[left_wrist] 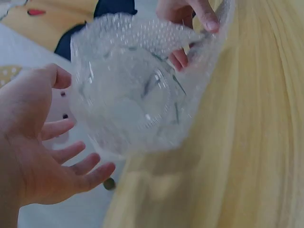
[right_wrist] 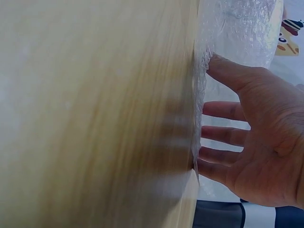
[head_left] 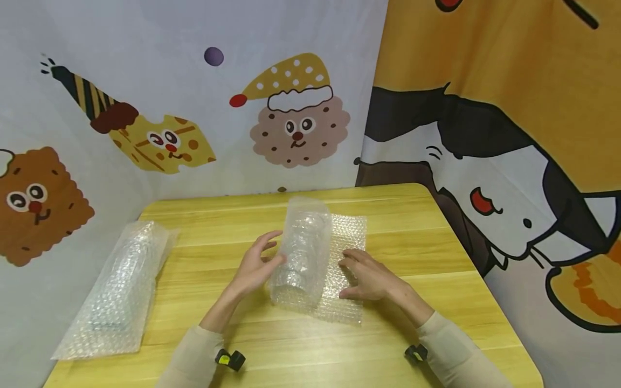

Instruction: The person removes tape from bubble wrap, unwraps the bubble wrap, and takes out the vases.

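A clear, glass-like item with a round base [left_wrist: 130, 107] lies wrapped in a roll of bubble wrap [head_left: 302, 253] at the middle of the table. The roll's loose flat end [head_left: 345, 269] spreads out to its right. My left hand [head_left: 259, 264] is at the roll's left side, fingers apart and relaxed, thumb close to the wrap. In the left wrist view the roll's end faces the camera, beside the spread fingers [left_wrist: 88, 166]. My right hand [head_left: 371, 276] rests its fingertips on the flat bubble wrap. Seen from the right wrist, its fingers [right_wrist: 223, 135] are nearly straight against the sheet.
A second bubble-wrapped bundle [head_left: 114, 302] lies at the table's left edge. The yellow wood-grain table [head_left: 412, 231] ends at a printed cloth backdrop [head_left: 194, 32] behind it and on both sides. Each wrist carries a small black camera.
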Available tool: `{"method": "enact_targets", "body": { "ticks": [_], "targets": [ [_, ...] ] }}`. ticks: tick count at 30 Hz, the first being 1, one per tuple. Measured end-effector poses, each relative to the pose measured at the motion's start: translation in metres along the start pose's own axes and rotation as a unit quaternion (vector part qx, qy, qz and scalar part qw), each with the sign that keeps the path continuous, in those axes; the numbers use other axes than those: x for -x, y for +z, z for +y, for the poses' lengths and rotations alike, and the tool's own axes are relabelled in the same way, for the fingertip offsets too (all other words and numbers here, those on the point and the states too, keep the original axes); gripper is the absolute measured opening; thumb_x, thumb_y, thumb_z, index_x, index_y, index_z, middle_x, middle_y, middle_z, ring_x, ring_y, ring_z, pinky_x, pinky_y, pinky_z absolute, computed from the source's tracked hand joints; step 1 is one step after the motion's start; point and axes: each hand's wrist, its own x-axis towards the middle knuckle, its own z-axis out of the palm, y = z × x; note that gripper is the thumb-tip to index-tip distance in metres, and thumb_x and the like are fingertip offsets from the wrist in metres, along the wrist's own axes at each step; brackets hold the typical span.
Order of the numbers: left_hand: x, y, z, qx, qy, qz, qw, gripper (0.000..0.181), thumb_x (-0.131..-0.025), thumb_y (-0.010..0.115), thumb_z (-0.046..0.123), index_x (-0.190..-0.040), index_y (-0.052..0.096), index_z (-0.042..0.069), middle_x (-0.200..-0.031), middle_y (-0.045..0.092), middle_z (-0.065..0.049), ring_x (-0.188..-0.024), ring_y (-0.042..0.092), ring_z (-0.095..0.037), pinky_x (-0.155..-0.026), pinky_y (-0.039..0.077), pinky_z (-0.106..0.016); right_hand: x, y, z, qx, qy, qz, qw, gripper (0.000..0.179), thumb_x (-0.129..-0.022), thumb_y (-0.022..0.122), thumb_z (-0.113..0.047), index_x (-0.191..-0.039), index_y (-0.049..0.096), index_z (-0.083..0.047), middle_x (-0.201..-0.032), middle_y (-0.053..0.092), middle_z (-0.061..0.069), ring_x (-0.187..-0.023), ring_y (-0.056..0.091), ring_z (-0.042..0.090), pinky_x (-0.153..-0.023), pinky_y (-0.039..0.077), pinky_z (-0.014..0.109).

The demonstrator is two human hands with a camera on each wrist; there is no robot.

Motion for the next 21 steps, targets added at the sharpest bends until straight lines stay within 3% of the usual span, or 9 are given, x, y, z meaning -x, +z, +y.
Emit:
{"method": "enact_targets", "body": {
  "ticks": [4, 9, 16, 21],
  "targets": [
    [0.002, 0.005, 0.016, -0.072, 0.064, 0.033, 0.9948, 0.069, -0.103, 0.079, 0.026, -0.166, 0.053, 0.011, -0.176, 0.047, -0.017, -0.159, 0.050, -0.050, -0.120, 0.056, -0.069, 0.001, -0.001, 0.000, -0.003, 0.002, -0.001, 1.0000, 0.086, -0.089, 0.094, -0.050, -0.155, 0.063, -0.003, -0.179, 0.040, 0.028, -0.167, 0.038, 0.053, -0.135, 0.036, 0.072],
    [0.009, 0.019, 0.033, -0.169, 0.116, 0.041, 0.9779, 0.069, -0.100, 0.085, 0.032, -0.162, 0.060, 0.012, -0.176, 0.048, -0.019, -0.160, 0.047, -0.050, -0.121, 0.050, -0.077, 0.002, -0.001, 0.000, -0.009, 0.002, 0.001, 1.0000, 0.086, -0.090, 0.095, -0.049, -0.155, 0.063, -0.003, -0.178, 0.040, 0.029, -0.166, 0.038, 0.053, -0.135, 0.036, 0.072],
    [0.016, 0.036, 0.038, -0.289, 0.129, 0.005, 0.9485, 0.075, -0.099, 0.085, 0.047, -0.162, 0.061, 0.016, -0.180, 0.042, -0.021, -0.161, 0.045, -0.051, -0.129, 0.041, -0.079, 0.002, 0.001, 0.000, -0.011, 0.001, 0.006, 0.9999, 0.084, -0.089, 0.095, -0.048, -0.153, 0.065, -0.003, -0.178, 0.041, 0.028, -0.166, 0.039, 0.053, -0.135, 0.037, 0.072],
    [0.017, 0.039, 0.040, -0.307, 0.127, 0.008, 0.9433, 0.073, -0.096, 0.087, 0.044, -0.160, 0.063, 0.017, -0.180, 0.042, -0.020, -0.161, 0.046, -0.051, -0.128, 0.042, -0.079, 0.002, 0.001, 0.001, -0.011, 0.003, 0.006, 0.9999, 0.084, -0.089, 0.096, -0.048, -0.153, 0.065, -0.004, -0.179, 0.041, 0.028, -0.166, 0.039, 0.053, -0.134, 0.038, 0.072]
  ]
}}
